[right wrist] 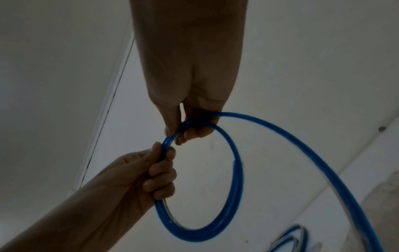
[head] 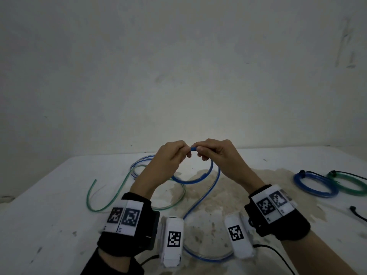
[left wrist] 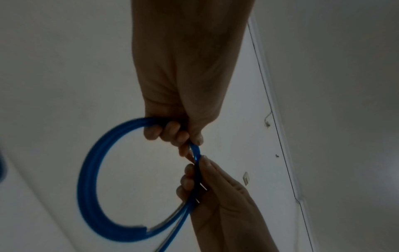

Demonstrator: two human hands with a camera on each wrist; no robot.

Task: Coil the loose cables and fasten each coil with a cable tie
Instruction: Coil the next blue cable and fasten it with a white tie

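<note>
table (head: 59, 225): white, scuffed, carrying a rough beige patch (head: 228, 187) below the grip
blue cable (head: 204, 197): its slack lying under the grip, trailing toward the viewer
green cable (head: 103, 203): lying loose, left of the grip
tied coils: blue coil (head: 315, 185) and green coil (head: 349, 183) sitting touching, far right
black tie (head: 357, 213): lying near right edge
</note>
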